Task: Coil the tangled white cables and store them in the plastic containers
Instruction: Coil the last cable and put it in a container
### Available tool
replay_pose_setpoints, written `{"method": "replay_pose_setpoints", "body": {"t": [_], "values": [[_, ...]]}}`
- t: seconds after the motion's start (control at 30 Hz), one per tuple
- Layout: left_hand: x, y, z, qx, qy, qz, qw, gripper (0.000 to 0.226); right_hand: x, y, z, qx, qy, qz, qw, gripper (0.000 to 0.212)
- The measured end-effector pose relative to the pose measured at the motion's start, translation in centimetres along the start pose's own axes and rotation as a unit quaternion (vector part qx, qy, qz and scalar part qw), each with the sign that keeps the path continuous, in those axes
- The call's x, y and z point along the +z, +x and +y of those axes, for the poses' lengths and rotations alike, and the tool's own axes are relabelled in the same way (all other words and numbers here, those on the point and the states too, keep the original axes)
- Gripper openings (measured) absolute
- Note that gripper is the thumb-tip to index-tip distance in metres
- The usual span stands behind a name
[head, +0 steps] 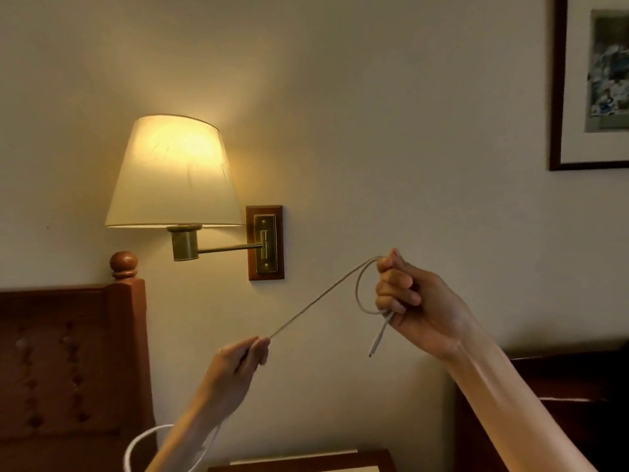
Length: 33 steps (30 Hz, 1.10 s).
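The person is working the white cable (320,298) in mid-air, below and to the right of the wall lamp (173,172), apparently lifted there so the slack can hang free while loops are being formed. The right hand (412,301), lower right of the lamp's bracket, is curling its fingers around one small loop, with the plug end (376,344) dangling just beneath the fist; this looks like the start of the coil. The left hand (238,366), below the lamp and lower than the right hand, is pinching the cable between thumb and fingertips, keeping the span between the two hands taut, likely so the next turn feeds in straight. More cable is looping down past the left forearm, well below the lamp, at the bottom edge. No containers are showing in this view. Judgement: coiling is only beginning; most of the length is still uncoiled.
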State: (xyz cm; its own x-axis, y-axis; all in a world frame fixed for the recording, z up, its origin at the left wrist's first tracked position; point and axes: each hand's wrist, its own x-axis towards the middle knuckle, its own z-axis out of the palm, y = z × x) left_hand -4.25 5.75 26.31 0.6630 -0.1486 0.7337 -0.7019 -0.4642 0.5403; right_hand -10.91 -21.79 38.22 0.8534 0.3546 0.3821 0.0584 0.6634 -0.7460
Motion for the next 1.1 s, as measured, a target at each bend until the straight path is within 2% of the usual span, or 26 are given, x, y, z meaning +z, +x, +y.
{"method": "replay_pose_setpoints", "body": {"t": [0.03,0.07,0.13,0.2,0.27,0.33,0.4,0.47,0.53,0.63,0.77,0.87,0.97,1.03,1.1], "values": [[0.7,-0.9,0.0,-0.012,0.045,-0.022,0.999,0.067,0.0,0.2,0.4,-0.006,-0.013,0.012,1.000,0.027],[1.4,-1.7,0.7,-0.006,0.096,-0.080,0.992,0.067,0.0,0.5,0.9,-0.009,-0.031,0.019,0.999,0.026],[2.5,-2.5,3.9,0.025,0.171,-0.229,0.958,0.055,-0.1,1.2,2.3,-0.014,-0.103,0.035,0.994,0.027],[2.3,-2.5,7.6,0.053,0.158,-0.324,0.931,0.047,-0.3,1.8,3.9,-0.022,-0.216,0.060,0.974,0.029],[1.1,-1.9,10.4,0.097,0.097,-0.310,0.941,0.042,-0.4,1.7,5.3,-0.014,-0.317,0.058,0.947,0.029],[-0.3,-1.0,11.6,0.148,0.061,-0.222,0.962,0.035,-0.4,1.1,6.3,-0.002,-0.394,0.032,0.919,0.031],[-1.2,-0.1,11.5,0.201,0.071,-0.145,0.966,0.029,-0.3,0.3,6.9,0.005,-0.447,0.009,0.895,0.033],[-1.5,0.6,10.8,0.237,0.087,-0.106,0.962,0.026,-0.1,-0.5,7.5,0.014,-0.462,-0.018,0.886,0.034],[-1.5,1.0,10.0,0.240,0.090,-0.077,0.964,0.031,0.2,-1.1,8.3,0.031,-0.448,-0.044,0.892,0.036],[-1.1,1.2,8.8,0.229,0.089,-0.030,0.969,0.037,0.5,-1.7,9.3,0.049,-0.373,-0.050,0.925,0.044],[-0.3,0.7,6.9,0.193,0.058,0.003,0.980,0.025,0.2,-1.9,9.0,0.087,-0.245,-0.045,0.965,0.038],[0.2,0.4,5.8,0.173,0.038,-0.002,0.984,0.026,0.5,-2.1,9.1,0.150,-0.100,-0.068,0.981,0.032],[0.5,0.2,5.3,0.159,0.016,-0.016,0.987,0.027,0.0,-2.0,9.7,0.189,0.023,-0.097,0.977,0.034],[0.9,-0.1,4.6,0.150,-0.008,-0.030,0.988,0.037,-0.3,-1.7,10.0,0.186,0.055,-0.104,0.975,0.024],[1.0,-0.5,3.8,0.139,-0.024,-0.046,0.989,0.041,-0.8,-1.5,10.1,0.176,0.037,-0.072,0.981,0.023]]}}
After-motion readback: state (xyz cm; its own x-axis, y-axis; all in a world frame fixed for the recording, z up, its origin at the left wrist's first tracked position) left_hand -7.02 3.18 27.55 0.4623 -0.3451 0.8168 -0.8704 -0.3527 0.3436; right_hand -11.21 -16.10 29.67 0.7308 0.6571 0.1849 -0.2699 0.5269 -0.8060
